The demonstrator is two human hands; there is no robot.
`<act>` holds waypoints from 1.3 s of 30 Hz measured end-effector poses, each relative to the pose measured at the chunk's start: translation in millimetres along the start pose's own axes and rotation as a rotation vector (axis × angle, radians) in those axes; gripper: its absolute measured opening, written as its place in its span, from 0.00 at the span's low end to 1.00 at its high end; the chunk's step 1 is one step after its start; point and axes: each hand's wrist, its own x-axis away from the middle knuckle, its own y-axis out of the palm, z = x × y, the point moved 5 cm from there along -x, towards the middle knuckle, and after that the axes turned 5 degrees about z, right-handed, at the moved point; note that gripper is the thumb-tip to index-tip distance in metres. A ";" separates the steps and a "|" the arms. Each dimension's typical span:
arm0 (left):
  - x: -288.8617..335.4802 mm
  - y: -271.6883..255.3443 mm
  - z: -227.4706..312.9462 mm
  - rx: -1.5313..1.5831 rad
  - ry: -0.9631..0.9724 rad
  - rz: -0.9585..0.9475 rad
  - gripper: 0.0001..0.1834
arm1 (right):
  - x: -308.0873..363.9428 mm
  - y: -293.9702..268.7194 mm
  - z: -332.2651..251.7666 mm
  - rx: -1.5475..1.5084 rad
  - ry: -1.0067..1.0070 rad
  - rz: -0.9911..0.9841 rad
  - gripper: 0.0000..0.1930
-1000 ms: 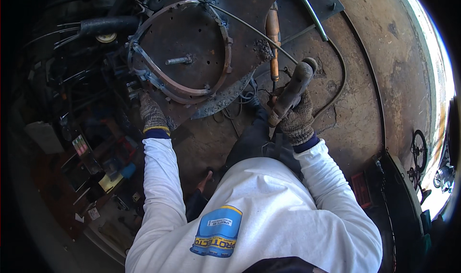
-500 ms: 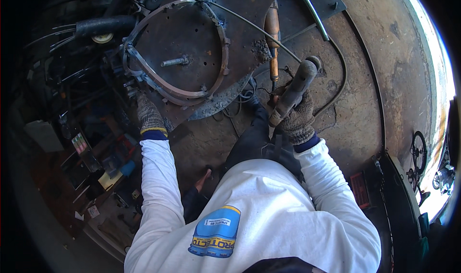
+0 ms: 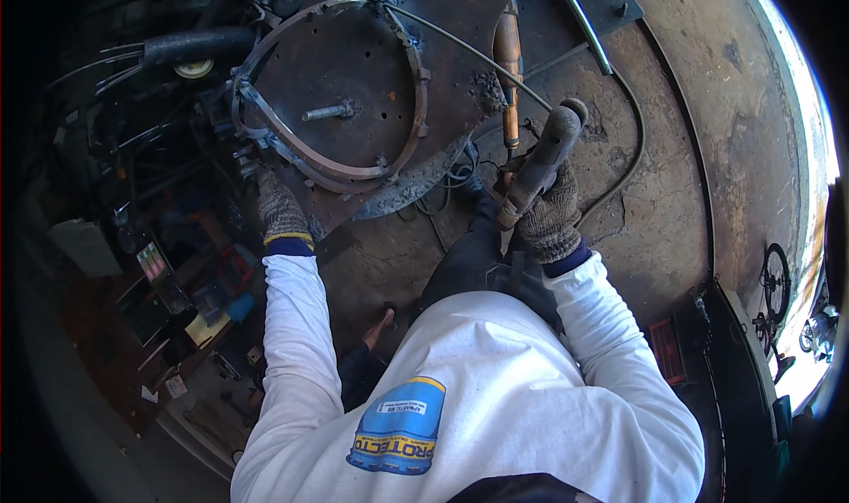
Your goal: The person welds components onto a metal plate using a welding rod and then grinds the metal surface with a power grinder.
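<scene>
My right hand (image 3: 553, 211), in a grey knit glove, is closed round a dark, tapered electrode holder (image 3: 539, 167). From its far end a long thin welding rod (image 3: 469, 52) runs up and left to the top of a metal ring (image 3: 422, 83). The ring lies on a dark, pitted metal plate (image 3: 354, 149), with a threaded stud (image 3: 327, 112) standing inside it. My left hand (image 3: 281, 204), gloved too, is at the plate's near left edge, beside small metal pieces. Its fingers are in shadow, so their grip does not show.
A wooden-handled tool (image 3: 508, 52) and a hammer-shaped metal tool (image 3: 579, 25) lie beyond my right hand. A cable (image 3: 638, 131) curves over the floor on the right. Dark clutter and a black tube (image 3: 195, 47) fill the left. Another person's foot (image 3: 378, 328) shows below.
The scene has shifted slightly to the right in the picture. Both hands, the rod and the ring keep nearly the same places relative to one another.
</scene>
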 end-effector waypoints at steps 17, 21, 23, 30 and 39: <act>46.4 23.5 17.2 0.103 -0.044 0.242 0.36 | -9.2 -24.5 -3.4 0.934 -0.418 -0.062 0.28; 21.6 17.6 0.7 0.175 -0.017 0.066 0.35 | -1.5 -14.9 -6.7 0.831 -0.323 -0.052 0.32; -16.5 -19.0 -18.0 0.024 0.164 -0.028 0.35 | 6.4 -0.4 -12.7 0.943 -0.392 -0.061 0.32; -20.8 -28.7 -7.5 -0.302 0.226 0.259 0.34 | 3.8 0.0 -13.9 0.915 -0.491 -0.084 0.20; 19.0 -8.1 9.1 -0.469 0.216 0.375 0.31 | -13.1 -27.1 6.5 0.373 -0.196 -0.165 0.24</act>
